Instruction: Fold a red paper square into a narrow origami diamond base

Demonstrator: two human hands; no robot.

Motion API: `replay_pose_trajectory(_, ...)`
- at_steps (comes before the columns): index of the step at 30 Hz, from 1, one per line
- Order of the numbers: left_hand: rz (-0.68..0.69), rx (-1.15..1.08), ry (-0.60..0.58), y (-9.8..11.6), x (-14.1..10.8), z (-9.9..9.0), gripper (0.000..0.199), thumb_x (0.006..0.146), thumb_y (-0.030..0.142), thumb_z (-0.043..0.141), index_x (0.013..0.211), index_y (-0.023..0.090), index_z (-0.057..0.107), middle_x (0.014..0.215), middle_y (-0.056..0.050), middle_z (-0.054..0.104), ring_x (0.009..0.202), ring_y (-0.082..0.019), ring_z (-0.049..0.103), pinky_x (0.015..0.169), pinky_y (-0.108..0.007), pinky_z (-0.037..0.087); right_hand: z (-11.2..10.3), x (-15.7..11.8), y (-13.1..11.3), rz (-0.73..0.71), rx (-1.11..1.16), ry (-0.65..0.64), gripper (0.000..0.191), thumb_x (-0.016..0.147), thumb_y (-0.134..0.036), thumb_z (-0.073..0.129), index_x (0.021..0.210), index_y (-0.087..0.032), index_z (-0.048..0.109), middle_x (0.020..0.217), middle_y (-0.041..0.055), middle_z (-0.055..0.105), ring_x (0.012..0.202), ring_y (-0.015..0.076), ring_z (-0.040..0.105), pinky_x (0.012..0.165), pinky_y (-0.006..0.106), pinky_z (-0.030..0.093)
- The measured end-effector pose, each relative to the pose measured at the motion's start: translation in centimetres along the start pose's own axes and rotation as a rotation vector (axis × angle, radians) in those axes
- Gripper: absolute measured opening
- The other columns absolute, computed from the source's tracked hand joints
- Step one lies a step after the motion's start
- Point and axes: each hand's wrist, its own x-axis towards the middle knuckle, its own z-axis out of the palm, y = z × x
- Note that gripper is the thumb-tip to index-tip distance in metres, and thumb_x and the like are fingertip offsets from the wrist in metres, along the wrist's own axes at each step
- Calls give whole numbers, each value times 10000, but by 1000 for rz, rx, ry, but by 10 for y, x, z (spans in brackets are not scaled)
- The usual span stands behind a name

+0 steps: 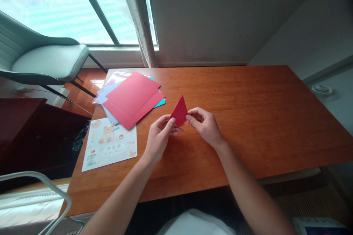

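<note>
A small folded piece of red paper [179,111], pointed at the top, is held up above the wooden table [248,117]. My left hand [162,132] pinches its lower left corner between thumb and fingers. At its right corner, the thumb and index finger of my right hand [205,125] are closed on the same paper. To the left lie large red sheets [134,95] on top of pale blue and other sheets. In front of that pile is a white sheet with bear drawings [110,145], flat near the table's left edge.
Beyond the table's left end stand a grey chair [49,60] and a dark red cabinet [20,128]. A curtain [139,14] hangs by the window at the back. At lower left is a white curved metal frame [41,176].
</note>
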Motion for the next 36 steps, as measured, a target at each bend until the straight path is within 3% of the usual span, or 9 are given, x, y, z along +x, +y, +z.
replay_pose_trajectory(5, -58, -127, -46, -2, 2, -2, 362, 898, 498, 652, 974, 147, 695, 857, -68, 766, 707, -151, 723, 636, -205, 526, -2, 0, 2, -27, -39, 28, 198, 899, -388, 652, 861, -195, 675, 695, 4, 667, 626, 136, 614, 578, 245, 463)
replay_pose_trajectory(11, -78, -125, -70, -4, 2, -2, 310, 888, 448, 676, 959, 147, 700, 841, -65, 766, 714, -168, 732, 648, -218, 535, 1, 0, 5, -86, -56, 112, 180, 874, -359, 681, 973, -213, 652, 838, 25, 702, 715, 159, 652, 629, 262, 513)
replay_pose_trajectory(17, -78, -151, -81, -4, 2, -2, 314, 874, 448, 692, 970, 149, 703, 842, -71, 764, 769, -183, 732, 693, -236, 535, 3, 0, 6, -134, -108, 141, 137, 872, -343, 684, 902, -213, 653, 860, 38, 717, 761, 175, 676, 671, 281, 539)
replay_pose_trajectory(24, 49, -29, -79, -4, 1, 0, 297, 837, 406, 752, 1005, 163, 727, 928, -60, 755, 831, -171, 700, 716, -235, 526, 6, -3, 2, -158, -194, 122, 123, 868, -312, 682, 939, -212, 686, 922, 48, 738, 798, 183, 694, 630, 270, 535)
replay_pose_trajectory(29, 130, 21, -69, -7, 3, 0, 259, 841, 369, 751, 998, 165, 721, 954, -53, 746, 845, -159, 672, 741, -236, 518, 9, -5, 0, -238, -242, 97, 155, 868, -294, 694, 1007, -227, 683, 1036, 64, 691, 914, 197, 660, 595, 255, 522)
replay_pose_trajectory(32, 157, 25, -70, -8, 4, 0, 236, 829, 347, 758, 965, 161, 707, 933, -47, 741, 843, -159, 671, 782, -251, 523, 10, -6, -1, -285, -240, 99, 145, 877, -279, 689, 1015, -233, 678, 1043, 61, 662, 886, 183, 638, 600, 257, 522)
replay_pose_trajectory(36, 196, 33, -66, -10, 5, -1, 211, 828, 315, 749, 960, 163, 686, 970, -59, 743, 896, -182, 693, 850, -294, 538, 10, -10, -5, -312, -194, -23, 100, 960, -293, 596, 969, -240, 680, 959, 33, 676, 879, 166, 647, 680, 269, 530)
